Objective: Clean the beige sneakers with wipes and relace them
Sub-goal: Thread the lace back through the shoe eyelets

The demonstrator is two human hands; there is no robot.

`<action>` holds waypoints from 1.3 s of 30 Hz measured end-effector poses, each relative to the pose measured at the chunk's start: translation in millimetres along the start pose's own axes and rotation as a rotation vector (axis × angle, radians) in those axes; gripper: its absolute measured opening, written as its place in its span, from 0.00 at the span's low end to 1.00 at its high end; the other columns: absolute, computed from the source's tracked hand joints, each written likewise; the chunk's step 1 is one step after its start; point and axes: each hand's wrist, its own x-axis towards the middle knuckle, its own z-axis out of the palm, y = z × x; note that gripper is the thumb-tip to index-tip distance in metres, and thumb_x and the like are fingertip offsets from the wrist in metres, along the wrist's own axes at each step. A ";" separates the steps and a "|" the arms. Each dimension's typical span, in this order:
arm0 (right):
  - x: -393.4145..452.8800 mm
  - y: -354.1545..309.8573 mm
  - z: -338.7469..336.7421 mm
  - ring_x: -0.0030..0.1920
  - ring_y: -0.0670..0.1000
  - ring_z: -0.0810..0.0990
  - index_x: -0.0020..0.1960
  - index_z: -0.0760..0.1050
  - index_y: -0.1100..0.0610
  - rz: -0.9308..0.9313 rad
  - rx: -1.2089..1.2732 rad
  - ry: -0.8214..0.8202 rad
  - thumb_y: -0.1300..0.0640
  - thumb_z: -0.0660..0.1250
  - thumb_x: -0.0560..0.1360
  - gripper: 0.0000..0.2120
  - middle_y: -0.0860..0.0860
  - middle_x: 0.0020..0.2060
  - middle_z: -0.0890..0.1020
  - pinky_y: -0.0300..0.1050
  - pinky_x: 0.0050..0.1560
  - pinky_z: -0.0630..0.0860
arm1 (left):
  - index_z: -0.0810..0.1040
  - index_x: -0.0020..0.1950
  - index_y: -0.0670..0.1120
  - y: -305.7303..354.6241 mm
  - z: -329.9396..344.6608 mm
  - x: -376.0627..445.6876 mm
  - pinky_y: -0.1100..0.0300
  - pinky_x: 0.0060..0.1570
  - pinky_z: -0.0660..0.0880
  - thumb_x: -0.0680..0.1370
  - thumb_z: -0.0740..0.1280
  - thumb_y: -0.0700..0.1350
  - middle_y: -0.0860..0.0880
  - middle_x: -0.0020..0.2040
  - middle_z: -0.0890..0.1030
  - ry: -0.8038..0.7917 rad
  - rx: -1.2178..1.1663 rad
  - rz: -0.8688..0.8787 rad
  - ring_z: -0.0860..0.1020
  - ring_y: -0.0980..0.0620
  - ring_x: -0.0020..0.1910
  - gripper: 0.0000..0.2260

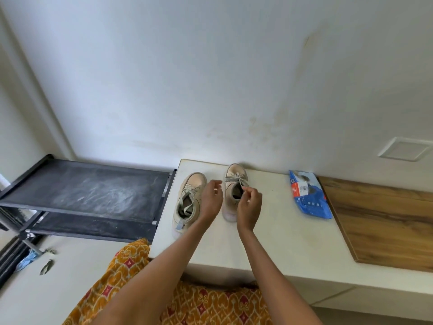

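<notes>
Two beige sneakers stand side by side on a white counter (269,235), toes toward the wall. The left sneaker (187,202) sits near the counter's left edge, its grey-beige lace loose and slack across the tongue, one flat strand trailing into the dark opening. The right sneaker (234,184) stands just beside it, a little farther back; its lace (235,178) crosses in flat bands over the toe end. Both have soft matte uppers and pale, rounded rubber soles, scuffed at the heel.

Two bare hands work over the right sneaker. The right hand (249,205) has its fingers curled, thumb and forefinger pinching a strand of that lace above the shoe's opening. The left hand (212,200) is raised between the two sneakers, fingers curled inward; whether a lace end lies in its fingertips I cannot tell.

One pack of wipes (309,195), blue crinkled plastic with a white and red label, lies flat on the counter well to the right of the shoes. Next to it begins one wood-grain panel (386,221), brown and streaked. One black rack (93,191) with dusty, fabric-like shelves stands left of the counter. Orange patterned cloth (210,303) with red diamonds fills the lower view.
</notes>
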 end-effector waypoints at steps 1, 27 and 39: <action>-5.1 -2.8 5.4 0.51 0.53 0.76 0.50 0.77 0.60 -0.071 -0.002 -0.020 0.66 0.59 0.77 0.09 0.55 0.49 0.77 0.39 0.49 0.70 | 0.74 0.58 0.41 1.2 -5.3 2.2 0.59 0.52 0.71 0.77 0.58 0.34 0.45 0.55 0.76 0.028 0.083 0.072 0.75 0.48 0.54 0.12; -89.4 -11.1 0.4 0.43 0.51 0.80 0.41 0.75 0.49 0.102 -0.238 -0.684 0.48 0.60 0.78 0.10 0.50 0.40 0.82 0.55 0.49 0.79 | 0.81 0.45 0.47 -49.1 -106.6 -51.2 0.51 0.43 0.80 0.81 0.56 0.53 0.50 0.41 0.82 0.003 0.014 -0.266 0.81 0.50 0.41 0.17; -85.6 -28.2 -14.3 0.41 0.47 0.80 0.43 0.79 0.53 -0.192 -0.444 -0.744 0.50 0.71 0.71 0.07 0.46 0.39 0.82 0.41 0.42 0.75 | 0.81 0.41 0.46 -53.3 -128.4 -39.5 0.51 0.46 0.80 0.74 0.71 0.52 0.49 0.40 0.83 -0.304 0.318 -0.041 0.81 0.50 0.40 0.09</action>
